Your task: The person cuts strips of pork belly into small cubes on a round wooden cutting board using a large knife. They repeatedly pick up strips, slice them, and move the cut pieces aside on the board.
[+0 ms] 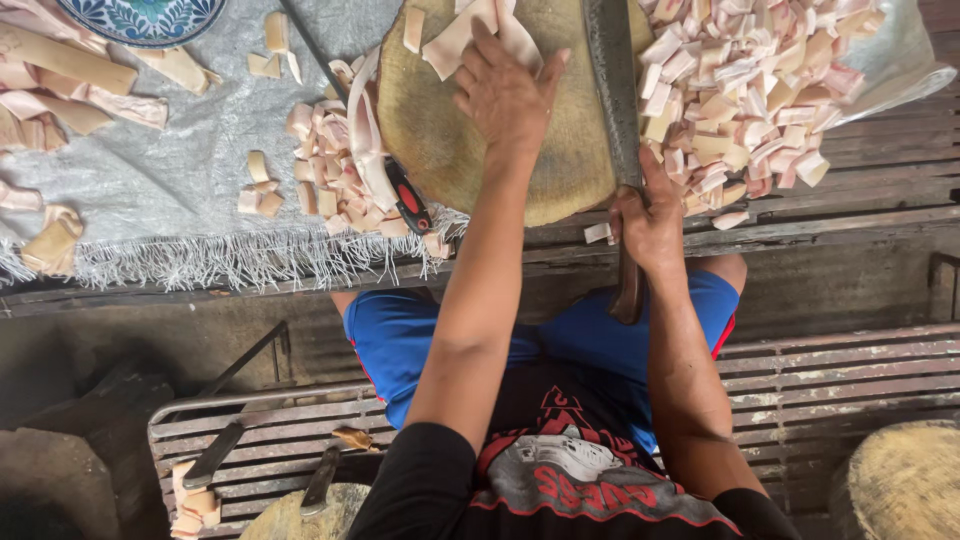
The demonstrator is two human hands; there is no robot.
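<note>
A: The round chopping block (480, 130) is looking like raw wood, matt and rough, its top furred with cut marks.

B: And the cleaver (612, 90)?

A: Its blade is showing dull grey metal, scuffed rather than shining; the handle is looking like dark, worn wood.

B: The pale strips (470, 35) and the cut pieces (740, 90) on the right?

A: They are appearing smooth, slightly waxy, cream to pink.

B: What is covering the left side?

A: A grey woven sheet (170, 180), coarse and matt, is fraying into a white fringe at its near edge. The tabletop (860, 225) is showing weathered planks, rough and grey. The plate (140, 18) far left is gleaming like glazed ceramic.
</note>
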